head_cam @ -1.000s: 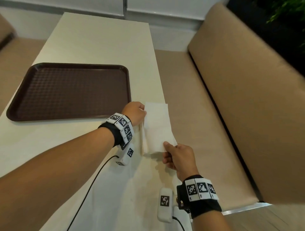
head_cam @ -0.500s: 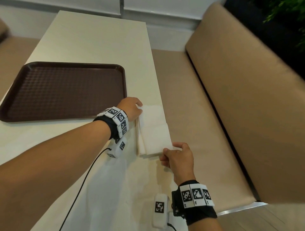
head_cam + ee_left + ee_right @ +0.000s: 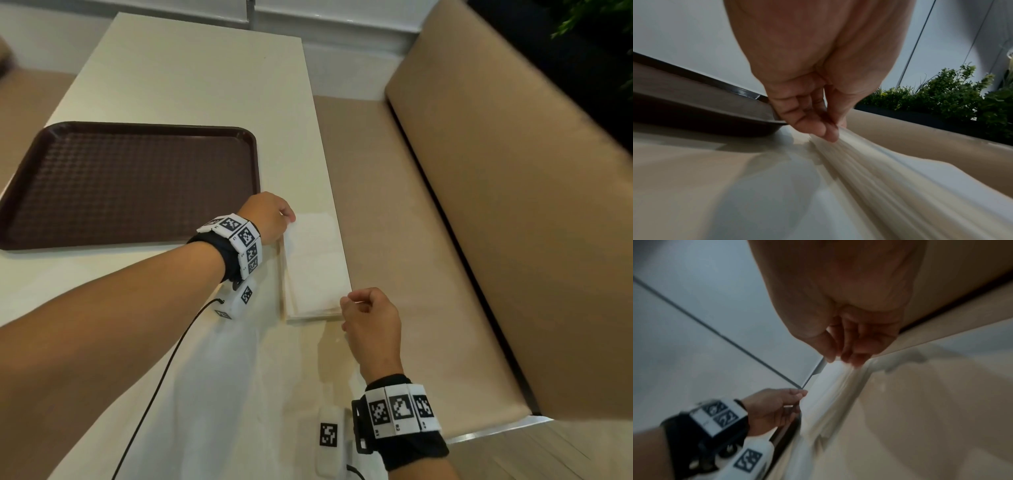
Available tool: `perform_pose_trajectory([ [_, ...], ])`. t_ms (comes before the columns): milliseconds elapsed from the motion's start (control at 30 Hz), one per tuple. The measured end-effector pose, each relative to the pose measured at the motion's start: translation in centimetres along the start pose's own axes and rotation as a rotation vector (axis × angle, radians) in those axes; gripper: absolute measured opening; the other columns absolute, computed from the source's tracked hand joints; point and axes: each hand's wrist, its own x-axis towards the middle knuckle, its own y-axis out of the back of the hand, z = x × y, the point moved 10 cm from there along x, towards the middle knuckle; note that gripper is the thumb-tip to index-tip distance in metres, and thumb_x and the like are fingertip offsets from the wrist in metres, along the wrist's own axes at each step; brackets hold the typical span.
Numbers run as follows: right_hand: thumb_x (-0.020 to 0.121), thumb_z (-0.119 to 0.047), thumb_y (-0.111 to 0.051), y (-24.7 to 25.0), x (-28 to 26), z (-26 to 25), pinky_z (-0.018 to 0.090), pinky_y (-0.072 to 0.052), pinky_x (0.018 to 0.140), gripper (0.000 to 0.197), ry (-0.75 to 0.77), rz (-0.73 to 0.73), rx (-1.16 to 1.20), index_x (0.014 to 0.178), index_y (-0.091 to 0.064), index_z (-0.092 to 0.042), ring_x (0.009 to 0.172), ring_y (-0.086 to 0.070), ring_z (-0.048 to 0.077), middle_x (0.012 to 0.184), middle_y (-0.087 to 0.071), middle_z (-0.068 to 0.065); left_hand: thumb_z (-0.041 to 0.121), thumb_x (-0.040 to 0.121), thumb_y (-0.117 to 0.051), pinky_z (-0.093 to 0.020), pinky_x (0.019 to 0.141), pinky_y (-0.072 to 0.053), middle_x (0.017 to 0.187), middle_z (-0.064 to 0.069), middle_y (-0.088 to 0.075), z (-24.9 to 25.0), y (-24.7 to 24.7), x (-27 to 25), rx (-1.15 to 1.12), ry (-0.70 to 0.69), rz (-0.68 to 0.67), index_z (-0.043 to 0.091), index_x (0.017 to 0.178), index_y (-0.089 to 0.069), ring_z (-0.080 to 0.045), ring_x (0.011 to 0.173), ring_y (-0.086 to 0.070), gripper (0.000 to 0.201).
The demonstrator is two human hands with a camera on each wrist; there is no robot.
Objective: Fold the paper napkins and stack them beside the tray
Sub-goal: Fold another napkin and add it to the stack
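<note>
Looking down from the head view, a stack of white napkins [image 3: 317, 267] lies flat on the pale surface [image 3: 191, 82], near its right edge and just beside the right end of the brown tray [image 3: 130, 185], not touching it. The left hand [image 3: 269, 216] sits at the stack's far left corner with fingers curled down onto the paper. The right hand [image 3: 371, 322] is at the near right corner, fingers curled and thumb meeting them at the paper's edge. A tan bench seat [image 3: 411, 240] runs along the right.

From the left wrist view, the left hand [image 3: 813, 100] has thumb and fingertips [image 3: 830, 134] drawn together, pinching the raised corner of the napkins [image 3: 890, 178], whose layered edges fan toward the camera. The tray [image 3: 701, 113] rim passes just behind the fingers; green plants [image 3: 953, 97] stand beyond the bench.

From the right wrist view, blurred, the right hand [image 3: 855, 340] has thumb and fingers closed together at the corner of the napkins [image 3: 830, 399]; whether paper is actually caught between them cannot be told. The left hand [image 3: 774, 408] shows at the opposite corner, fingers on the paper's edge.
</note>
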Motion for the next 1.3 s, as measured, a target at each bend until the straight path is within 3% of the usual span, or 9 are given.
perform_pose_trajectory([
  [100, 0.094, -0.027, -0.068, -0.4, -0.2, -0.8, 0.011, -0.042, 0.071, 0.021, 0.098, -0.008, -0.165, 0.114, -0.060, -0.027, 0.089, -0.057, 0.002, 0.113, -0.055, -0.007, 0.007, 0.099, -0.052, -0.024, 0.091, -0.046, 0.117, -0.001, -0.069, 0.5, -0.2, -0.2, 0.041, -0.043, -0.012, 0.013, 0.108, -0.076, -0.022, 0.109, -0.064, 0.026],
  [233, 0.094, -0.026, -0.067, -1.1, -0.1, -1.2, 0.026, -0.047, 0.099, 0.038, 0.141, -0.053, -0.239, 0.132, -0.060, -0.023, 0.111, -0.056, 0.011, 0.128, -0.053, -0.008, 0.005, 0.099, -0.050, -0.022, 0.086, -0.042, 0.119, -0.004, -0.069, 0.7, -0.6, -0.4, 0.068, -0.070, -0.029, 0.012, 0.109, -0.074, -0.021, 0.109, -0.063, 0.027],
  [333, 0.094, -0.026, -0.066, -1.0, 0.2, -1.1, 0.028, -0.046, 0.101, 0.039, 0.138, -0.037, -0.281, 0.132, -0.062, -0.017, 0.113, -0.056, 0.013, 0.124, -0.056, -0.008, 0.006, 0.100, -0.051, -0.023, 0.081, -0.042, 0.117, -0.004, -0.066, 0.5, -0.7, -0.5, 0.077, -0.063, -0.018, 0.014, 0.111, -0.072, -0.020, 0.099, -0.061, 0.025],
  [500, 0.095, -0.030, -0.066, -1.3, 0.4, -0.7, 0.020, -0.041, 0.090, 0.050, 0.107, -0.054, -0.312, 0.141, -0.054, -0.015, 0.109, -0.054, 0.012, 0.120, -0.054, -0.004, 0.010, 0.100, -0.052, -0.031, 0.075, -0.050, 0.105, -0.005, -0.065, -0.3, -0.7, -1.0, 0.011, -0.005, 0.022, 0.022, 0.118, -0.066, -0.021, 0.085, -0.061, 0.026],
  [600, 0.094, -0.033, -0.066, -1.6, 0.6, -0.5, 0.019, -0.038, 0.087, 0.050, 0.083, -0.079, -0.317, 0.139, -0.056, -0.013, 0.106, -0.053, 0.011, 0.121, -0.051, -0.002, 0.020, 0.101, -0.052, -0.036, 0.087, -0.052, 0.117, -0.008, -0.062, -0.4, -0.7, -1.7, 0.030, -0.001, 0.028, 0.025, 0.134, -0.054, -0.025, 0.099, -0.062, 0.033],
  [733, 0.094, -0.032, -0.066, -1.4, 0.8, -0.4, 0.015, -0.039, 0.079, 0.037, 0.081, -0.071, -0.292, 0.126, -0.062, -0.013, 0.096, -0.055, 0.007, 0.120, -0.051, -0.003, 0.034, 0.097, -0.057, -0.032, 0.088, -0.048, 0.135, -0.010, -0.055, -1.6, -0.9, -4.2, 0.044, 0.108, -0.001, 0.022, 0.145, -0.039, -0.028, 0.112, -0.061, 0.052],
  [933, 0.096, -0.028, -0.063, -0.4, 1.3, -0.7, 0.005, -0.035, 0.063, 0.009, 0.119, -0.004, -0.271, 0.098, -0.066, -0.020, 0.085, -0.054, -0.003, 0.110, -0.063, -0.003, 0.040, 0.089, -0.069, -0.036, 0.070, -0.063, 0.097, -0.003, -0.069, -3.4, -3.2, -9.6, -0.141, 0.297, -0.141, 0.017, 0.137, -0.039, -0.015, 0.069, -0.074, 0.061],
  [1100, 0.095, -0.027, -0.062, -0.1, 1.7, -0.9, 0.005, -0.033, 0.060, 0.014, 0.106, 0.044, -0.278, 0.087, -0.068, -0.017, 0.083, -0.056, 0.003, 0.102, -0.066, -0.001, 0.049, 0.060, -0.092, -0.029, 0.084, -0.048, 0.111, 0.005, -0.050, -1.9, -4.5, -13.1, 0.034, 0.131, -0.262, 0.029, 0.148, -0.022, -0.019, 0.104, -0.058, 0.114],
  [1300, 0.093, -0.026, -0.064, -0.6, 1.9, -0.8, 0.015, -0.040, 0.062, 0.016, 0.089, 0.022, -0.260, 0.081, -0.067, -0.015, 0.084, -0.061, 0.012, 0.098, -0.067, 0.003, 0.035, 0.068, -0.090, -0.037, 0.086, -0.053, 0.110, 0.000, -0.054, -1.1, -6.4, -13.8, 0.076, 0.033, -0.233, 0.027, 0.146, -0.024, -0.020, 0.098, -0.058, 0.103],
])
